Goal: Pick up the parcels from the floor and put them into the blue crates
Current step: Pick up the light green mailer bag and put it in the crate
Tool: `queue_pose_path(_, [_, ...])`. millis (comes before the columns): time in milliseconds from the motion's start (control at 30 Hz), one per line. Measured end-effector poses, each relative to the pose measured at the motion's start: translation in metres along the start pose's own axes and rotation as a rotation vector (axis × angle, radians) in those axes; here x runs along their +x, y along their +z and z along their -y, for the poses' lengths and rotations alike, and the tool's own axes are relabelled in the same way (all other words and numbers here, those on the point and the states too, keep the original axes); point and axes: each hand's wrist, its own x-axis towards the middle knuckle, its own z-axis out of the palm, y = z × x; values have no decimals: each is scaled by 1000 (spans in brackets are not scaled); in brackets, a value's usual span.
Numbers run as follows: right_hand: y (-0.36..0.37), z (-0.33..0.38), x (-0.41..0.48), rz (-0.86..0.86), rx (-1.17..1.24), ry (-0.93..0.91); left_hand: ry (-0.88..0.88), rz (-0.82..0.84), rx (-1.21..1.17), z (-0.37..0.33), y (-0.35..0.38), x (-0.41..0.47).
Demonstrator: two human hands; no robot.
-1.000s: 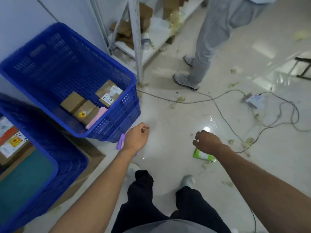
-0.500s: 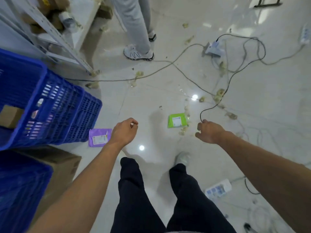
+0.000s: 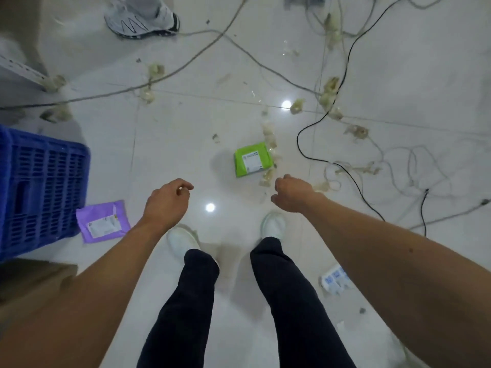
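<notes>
A green parcel with a white label lies flat on the white tiled floor ahead of my feet. A purple parcel with a label lies on the floor against the foot of a blue crate at the left edge. My left hand hangs above the floor between the two parcels, fingers loosely curled and holding nothing. My right hand hovers just right of and below the green parcel, fingers curled in, also holding nothing.
Grey and black cables snake across the floor ahead and to the right, with scraps of crumpled tape. A power strip lies by my right leg. Another person's shoe stands at top left. A cardboard box sits below the crate.
The view has tilted down and away from the crates toward the floor. Both parcels now show nearer, and my hands have drawn closer to the green parcel.
</notes>
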Motion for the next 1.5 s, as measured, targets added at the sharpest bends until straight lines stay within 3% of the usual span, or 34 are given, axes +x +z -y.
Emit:
queue_pose_path(100, [35, -3, 71, 26, 212, 116, 64, 24, 37, 9, 43, 65])
queue_pose_path(300, [115, -5, 218, 8, 965, 386, 142, 18, 71, 36, 132, 189])
queue_pose_path(633, [171, 1, 342, -84, 1704, 546, 158, -30, 14, 68, 208, 284])
queue_pose_path(833, [152, 0, 330, -193, 1745, 571, 159, -57, 113, 72, 194, 272])
queue_pose_path(1133, [69, 21, 208, -57, 1459, 445, 83, -66, 229, 54, 109, 181])
queue_pose_path(1267, [19, 35, 126, -19, 1283, 265, 70, -63, 178, 27, 59, 118])
queue_pose_path(1500, [-96, 92, -17, -63, 689, -122, 30, -121, 8, -25, -46, -8])
